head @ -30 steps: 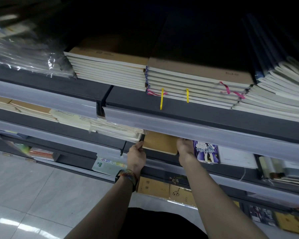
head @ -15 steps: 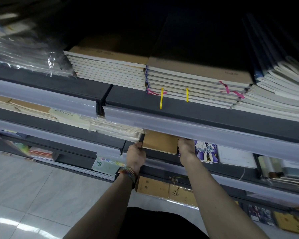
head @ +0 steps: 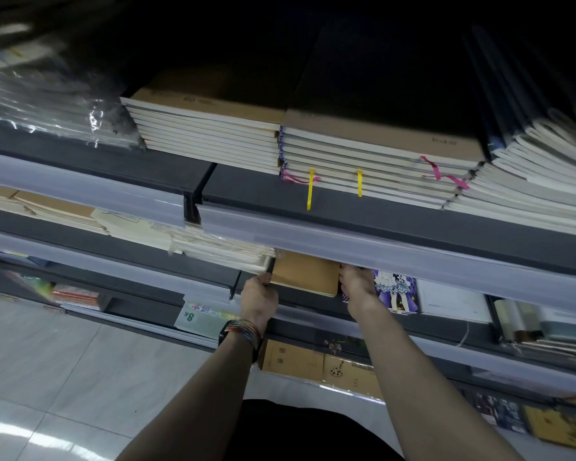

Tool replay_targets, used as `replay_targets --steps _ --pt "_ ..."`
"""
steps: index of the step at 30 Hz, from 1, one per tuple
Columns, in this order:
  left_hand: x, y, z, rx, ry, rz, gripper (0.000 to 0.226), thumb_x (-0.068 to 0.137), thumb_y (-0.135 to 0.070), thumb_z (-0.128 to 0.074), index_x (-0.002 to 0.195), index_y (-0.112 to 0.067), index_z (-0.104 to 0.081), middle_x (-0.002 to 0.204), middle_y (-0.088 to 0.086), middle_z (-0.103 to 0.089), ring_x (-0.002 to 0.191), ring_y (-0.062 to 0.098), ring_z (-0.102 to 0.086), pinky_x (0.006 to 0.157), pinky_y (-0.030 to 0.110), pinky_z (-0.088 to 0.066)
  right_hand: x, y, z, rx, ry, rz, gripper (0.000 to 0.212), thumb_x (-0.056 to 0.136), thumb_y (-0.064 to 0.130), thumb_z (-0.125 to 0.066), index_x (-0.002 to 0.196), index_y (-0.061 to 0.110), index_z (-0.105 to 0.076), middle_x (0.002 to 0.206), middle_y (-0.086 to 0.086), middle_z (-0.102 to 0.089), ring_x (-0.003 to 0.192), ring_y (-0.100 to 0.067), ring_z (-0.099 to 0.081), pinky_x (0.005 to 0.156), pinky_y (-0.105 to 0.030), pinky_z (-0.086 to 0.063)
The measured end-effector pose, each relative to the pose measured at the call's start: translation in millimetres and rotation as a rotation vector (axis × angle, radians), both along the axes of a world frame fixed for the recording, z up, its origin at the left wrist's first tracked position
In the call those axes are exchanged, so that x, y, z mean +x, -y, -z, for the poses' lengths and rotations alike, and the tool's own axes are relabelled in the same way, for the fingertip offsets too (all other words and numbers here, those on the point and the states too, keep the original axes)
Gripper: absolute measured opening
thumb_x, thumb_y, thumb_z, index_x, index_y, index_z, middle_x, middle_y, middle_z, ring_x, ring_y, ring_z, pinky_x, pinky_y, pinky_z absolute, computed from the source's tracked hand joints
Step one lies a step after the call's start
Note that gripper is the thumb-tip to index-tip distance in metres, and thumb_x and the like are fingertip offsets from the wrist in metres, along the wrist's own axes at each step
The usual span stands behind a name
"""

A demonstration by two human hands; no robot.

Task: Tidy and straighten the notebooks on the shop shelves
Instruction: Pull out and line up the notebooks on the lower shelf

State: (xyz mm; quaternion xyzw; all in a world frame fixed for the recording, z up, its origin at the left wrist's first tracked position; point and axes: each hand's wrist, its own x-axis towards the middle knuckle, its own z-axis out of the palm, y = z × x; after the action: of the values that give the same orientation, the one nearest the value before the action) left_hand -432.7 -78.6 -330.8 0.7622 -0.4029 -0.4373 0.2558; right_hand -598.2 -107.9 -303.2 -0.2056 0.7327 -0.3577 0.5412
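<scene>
Head view: brown notebook [head: 305, 277] (second shelf [head: 300, 300] down) is gripped at nine o'clock by the curled left hand [head: 258, 299]; right hand [head: 356, 287] at three o'clock, closure cannot be told. Squaring seems in hand; an even push toward twelve is likely needed

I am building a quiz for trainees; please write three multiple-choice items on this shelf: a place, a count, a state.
1. Where does the purple notebook lie?
A. on the floor tiles
B. just right of the right hand
C. on the highest stack

2. How many yellow ribbons hang over the upper shelf edge?
A. two
B. five
C. none

3. What is the brown notebook doing?
A. lying untouched
B. lying on the floor
C. sitting between both hands

Key: 1 B, it lies beside that hand; 2 A, two show there; 3 C, the left hand grips its left edge and the right hand touches its right edge.
</scene>
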Motion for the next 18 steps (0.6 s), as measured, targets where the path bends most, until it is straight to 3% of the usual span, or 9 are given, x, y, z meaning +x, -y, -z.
replay_targets --steps 7,12,18 --pt "0.8 1.6 1.3 0.028 0.009 0.007 0.052 0.091 0.006 -0.036 0.134 -0.014 -0.059 0.122 0.015 -0.066 0.11 0.033 -0.064 0.092 0.045 -0.056 0.5 0.2 -0.1 -0.012 0.016 -0.008 0.032 0.107 0.023 -0.042 0.133 0.011 -0.054 0.14 -0.01 -0.055 0.131 -0.027 -0.05 0.1 -0.032 -0.041" --pt "0.9 1.1 2.4 0.021 0.005 -0.012 0.052 0.092 0.005 -0.036 0.134 -0.016 -0.059 0.124 0.014 -0.066 0.111 0.032 -0.064 0.094 0.044 -0.055 -0.4 0.1 1.3 -0.017 0.046 0.025 0.027 0.106 0.026 -0.043 0.128 0.016 -0.055 0.14 -0.01 -0.056 0.13 -0.026 -0.052 0.107 -0.036 -0.042" --pt "-7.1 -1.6 3.1 -0.021 0.035 -0.076 0.04 0.096 0.002 -0.037 0.125 -0.01 -0.063 0.113 0.016 -0.068 0.104 0.033 -0.065 0.087 0.034 -0.055 -4.5 1.1 6.1 -0.03 0.131 0.052 0.039 0.104 0.032 -0.047 0.138 0.015 -0.053 0.142 -0.005 -0.054 0.131 -0.025 -0.049 0.115 -0.042 -0.036"
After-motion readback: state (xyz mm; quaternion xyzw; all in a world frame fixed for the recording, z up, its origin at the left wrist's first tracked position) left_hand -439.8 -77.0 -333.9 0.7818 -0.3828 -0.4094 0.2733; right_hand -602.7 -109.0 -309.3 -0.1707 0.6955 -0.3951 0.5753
